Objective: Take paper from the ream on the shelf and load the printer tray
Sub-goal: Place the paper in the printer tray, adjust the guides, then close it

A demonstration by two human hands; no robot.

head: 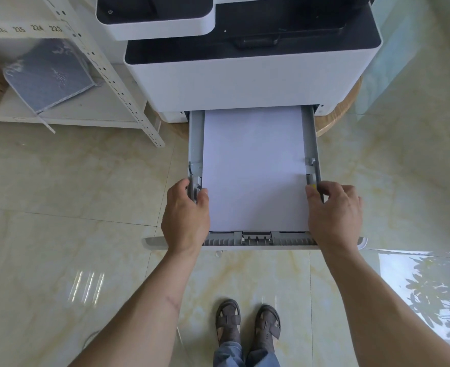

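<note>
One printer (245, 83), white plastic with a black top. One grey tray (195, 144) was pulled out, holding one flat white paper stack (254, 168) (smooth, rectangular). Two hands: left hand (185, 215) fingers clamped on the left tray rail; right hand (335, 213) fingers pinched the right rail. Glossy marbled floor (59, 194).

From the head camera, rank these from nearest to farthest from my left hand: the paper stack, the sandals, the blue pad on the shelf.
1. paper stack, beside the left hand in the tray.
2. sandals, below on the floor.
3. blue pad, upper left on the shelf.
</note>
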